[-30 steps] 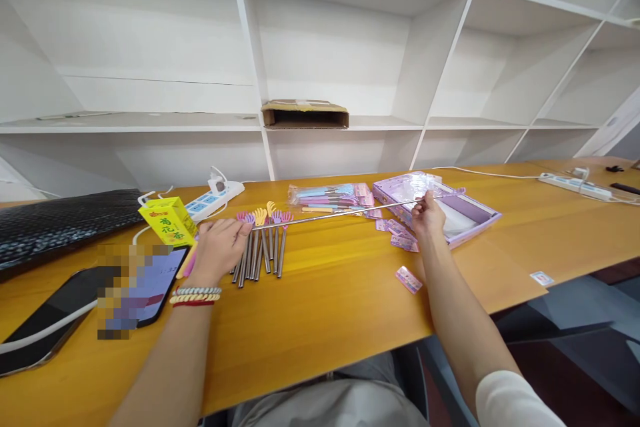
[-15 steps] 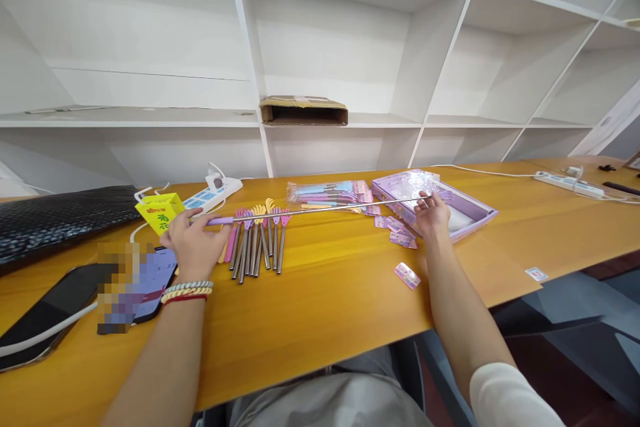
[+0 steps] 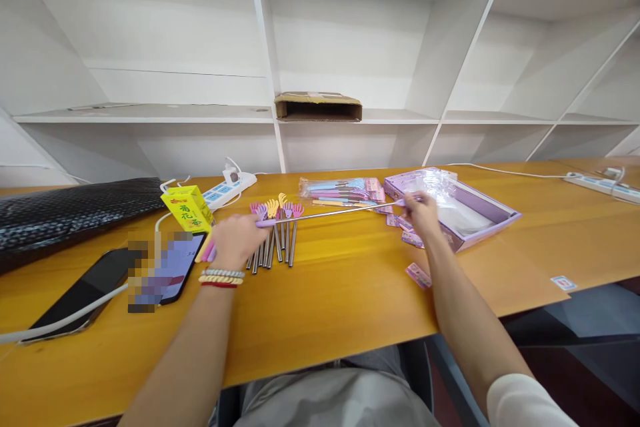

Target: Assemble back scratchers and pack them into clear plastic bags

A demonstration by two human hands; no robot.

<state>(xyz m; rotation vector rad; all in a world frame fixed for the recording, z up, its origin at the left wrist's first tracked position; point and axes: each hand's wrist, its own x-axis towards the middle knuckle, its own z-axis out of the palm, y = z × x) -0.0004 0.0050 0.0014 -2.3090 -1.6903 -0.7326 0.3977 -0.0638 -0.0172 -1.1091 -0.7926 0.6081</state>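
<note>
A telescopic back scratcher stretches nearly level between my hands, its silver rod extended over the table. My left hand is closed around its light purple handle. At the rod's right end, the fingers of my right hand close on a small purple piece, mostly hidden by them. Behind and beside my left hand lie several back scratcher parts: claw heads in purple, yellow and pink on metal tubes. Coloured handles show partly by my left wrist.
Packed back scratchers lie at the back, near a purple open box and small pink cards. Phones, a yellow carton, a power strip and a black bag crowd the left. White shelves rise behind.
My hands have come closer together, and a purple piece now shows at my right fingers where the rod's bare end was. The view has shifted slightly left.
</note>
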